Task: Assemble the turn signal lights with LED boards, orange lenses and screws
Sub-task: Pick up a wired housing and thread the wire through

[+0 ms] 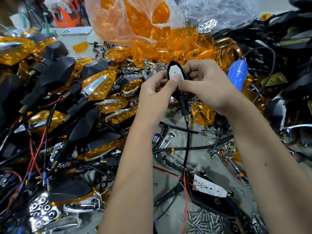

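Both my hands hold a black turn signal housing (183,105) upright above the table's middle. A white LED board (175,72) lies in its open face. My left hand (154,88) grips the housing from the left, its thumb pressing on the board's lower end. My right hand (204,81) grips it from the right, fingers curled over the top edge. The stalk and a black cable hang down. Loose orange lenses (177,43) pile up behind. Screws (204,222) lie at the near edge. A second LED board (209,186) sits on another housing lower right.
Finished signals with orange lenses (96,86) and tangled wires fill the left side. A plastic bag of lenses (128,21) stands at the back. A blue electric screwdriver (236,73) lies right of my hands. Chrome trim pieces (170,139) scatter on the table. Black housings (290,48) heap at right.
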### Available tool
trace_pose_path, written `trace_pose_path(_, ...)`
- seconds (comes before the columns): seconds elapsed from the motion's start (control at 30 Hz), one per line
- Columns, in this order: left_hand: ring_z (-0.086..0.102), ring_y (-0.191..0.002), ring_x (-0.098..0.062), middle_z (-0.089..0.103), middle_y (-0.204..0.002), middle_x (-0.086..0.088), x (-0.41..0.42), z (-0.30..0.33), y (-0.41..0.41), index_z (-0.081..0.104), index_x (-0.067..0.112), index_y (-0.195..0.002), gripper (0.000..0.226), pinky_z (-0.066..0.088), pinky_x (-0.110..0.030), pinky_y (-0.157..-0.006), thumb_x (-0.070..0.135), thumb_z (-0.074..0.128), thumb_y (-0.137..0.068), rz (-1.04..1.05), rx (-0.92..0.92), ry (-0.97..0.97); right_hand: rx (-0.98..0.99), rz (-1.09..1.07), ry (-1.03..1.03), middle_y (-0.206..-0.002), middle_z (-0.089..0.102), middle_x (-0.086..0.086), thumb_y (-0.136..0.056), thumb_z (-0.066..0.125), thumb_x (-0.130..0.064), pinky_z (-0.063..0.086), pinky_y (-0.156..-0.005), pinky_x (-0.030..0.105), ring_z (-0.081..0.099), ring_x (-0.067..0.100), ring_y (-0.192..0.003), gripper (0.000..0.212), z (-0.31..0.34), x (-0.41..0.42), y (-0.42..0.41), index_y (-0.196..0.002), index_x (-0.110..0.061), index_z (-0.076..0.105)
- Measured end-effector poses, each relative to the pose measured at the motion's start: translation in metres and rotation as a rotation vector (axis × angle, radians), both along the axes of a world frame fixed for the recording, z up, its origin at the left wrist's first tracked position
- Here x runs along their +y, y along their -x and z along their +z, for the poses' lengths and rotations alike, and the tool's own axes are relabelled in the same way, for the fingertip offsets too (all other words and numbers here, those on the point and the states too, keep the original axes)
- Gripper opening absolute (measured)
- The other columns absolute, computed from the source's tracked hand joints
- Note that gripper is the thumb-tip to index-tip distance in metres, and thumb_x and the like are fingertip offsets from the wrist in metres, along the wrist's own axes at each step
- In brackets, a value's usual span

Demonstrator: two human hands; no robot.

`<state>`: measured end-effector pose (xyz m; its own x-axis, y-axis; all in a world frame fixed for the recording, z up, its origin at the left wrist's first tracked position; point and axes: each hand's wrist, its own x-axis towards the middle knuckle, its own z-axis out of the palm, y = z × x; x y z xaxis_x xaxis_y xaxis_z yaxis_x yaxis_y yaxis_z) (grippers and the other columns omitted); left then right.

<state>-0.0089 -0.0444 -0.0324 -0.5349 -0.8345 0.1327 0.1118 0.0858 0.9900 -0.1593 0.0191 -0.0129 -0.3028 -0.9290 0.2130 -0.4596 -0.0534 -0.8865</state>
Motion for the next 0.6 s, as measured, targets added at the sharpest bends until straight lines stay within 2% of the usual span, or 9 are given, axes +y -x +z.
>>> trace_pose_path(0.07, 0.075, -0.093, -0.017, 0.076, -0.092, 0.002, 0.0020, -0.0006, 0.0014, 0.075, 0.020, -0.107, 0.013, 0.063, -0.043, -0.076, 0.019, 0.062, -0.104, 0.015, 0.008, -0.029, 0.027, 0.003, -0.011, -0.085, 0.073, 0.010, -0.092, 0.077, -0.016, 0.060, -0.075, 0.044, 0.069, 0.017, -0.075, 0.006, 0.0016, 0.0006, 0.0013, -0.090, -0.012, 0.072)
trace_pose_path(0.13, 0.077, -0.091, -0.019, 0.078, -0.093, -0.001, 0.0019, -0.0015, 0.0011, 0.075, 0.017, -0.108, 0.016, 0.064, -0.041, -0.070, 0.017, 0.059, -0.106, 0.034, 0.016, -0.081, 0.016, 0.048, -0.066, -0.086, 0.076, 0.006, -0.093, 0.077, -0.020, 0.060, -0.070, 0.038, 0.071, 0.022, -0.075, 0.006, 0.0040, 0.0032, 0.0033, -0.095, -0.015, 0.076)
trace_pose_path(0.2, 0.076, -0.095, -0.030, 0.078, -0.099, -0.010, 0.0004, -0.0037, 0.0007, 0.074, 0.015, -0.111, 0.019, 0.064, -0.054, -0.080, 0.019, 0.056, -0.107, 0.045, -0.002, -0.079, -0.018, 0.050, -0.084, -0.085, 0.076, 0.002, -0.095, 0.075, -0.027, 0.061, -0.068, 0.042, 0.071, 0.034, -0.076, 0.011, 0.0059, 0.0051, 0.0040, -0.098, -0.017, 0.078)
trace_pose_path(0.27, 0.073, -0.090, -0.026, 0.076, -0.098, -0.011, -0.0013, -0.0058, 0.0014, 0.073, 0.019, -0.111, 0.019, 0.061, -0.056, -0.087, 0.022, 0.054, -0.108, 0.039, -0.040, -0.005, -0.008, -0.031, -0.028, -0.074, 0.069, -0.001, -0.096, 0.074, -0.037, 0.058, -0.061, 0.044, 0.063, 0.030, -0.063, 0.022, 0.0059, 0.0042, 0.0041, -0.096, -0.015, 0.076)
trace_pose_path(0.33, 0.069, -0.086, -0.015, 0.074, -0.099, -0.008, -0.0014, -0.0059, 0.0025, 0.071, 0.023, -0.113, 0.020, 0.060, -0.047, -0.084, 0.025, 0.052, -0.109, 0.018, -0.090, 0.097, 0.004, -0.078, 0.021, -0.075, 0.063, 0.008, -0.095, 0.074, -0.041, 0.054, -0.053, 0.037, 0.058, 0.020, -0.058, 0.029, 0.0052, 0.0029, 0.0036, -0.095, -0.012, 0.072)
trace_pose_path(0.4, 0.064, -0.086, -0.010, 0.072, -0.095, 0.002, -0.0017, -0.0062, 0.0032, 0.070, 0.024, -0.116, 0.021, 0.057, -0.051, -0.083, 0.026, 0.049, -0.110, -0.004, -0.130, 0.177, -0.012, -0.078, 0.040, -0.083, 0.062, 0.016, -0.093, 0.077, -0.037, 0.050, -0.049, 0.033, 0.057, 0.020, -0.058, 0.028, 0.0044, 0.0026, 0.0033, -0.096, -0.011, 0.070)
trace_pose_path(0.43, 0.062, -0.083, -0.008, 0.070, -0.090, 0.011, -0.0018, -0.0062, 0.0032, 0.069, 0.025, -0.116, 0.021, 0.056, -0.051, -0.081, 0.026, 0.048, -0.111, -0.021, -0.147, 0.208, -0.030, -0.072, 0.043, -0.083, 0.061, 0.013, -0.093, 0.078, -0.034, 0.049, -0.048, 0.032, 0.058, 0.021, -0.058, 0.026, 0.0038, 0.0029, 0.0035, -0.098, -0.010, 0.070)
trace_pose_path(0.5, 0.057, -0.073, -0.002, 0.064, -0.078, 0.024, -0.0017, -0.0056, 0.0032, 0.066, 0.029, -0.110, 0.020, 0.053, -0.042, -0.072, 0.026, 0.046, -0.111, -0.060, -0.182, 0.264, -0.055, -0.056, 0.043, -0.084, 0.062, 0.009, -0.092, 0.080, -0.028, 0.049, -0.047, 0.030, 0.060, 0.019, -0.057, 0.024, 0.0027, 0.0041, 0.0051, -0.099, -0.008, 0.069)
trace_pose_path(0.6, 0.054, -0.061, -0.010, 0.059, -0.072, 0.022, 0.0007, -0.0039, 0.0021, 0.062, 0.032, -0.108, 0.018, 0.045, -0.025, -0.054, 0.029, 0.045, -0.112, -0.096, -0.200, 0.281, -0.110, -0.034, 0.069, -0.079, 0.064, 0.009, -0.090, 0.082, -0.019, 0.049, -0.046, 0.027, 0.062, 0.018, -0.055, 0.019, 0.0018, 0.0056, 0.0075, -0.089, -0.005, 0.068)
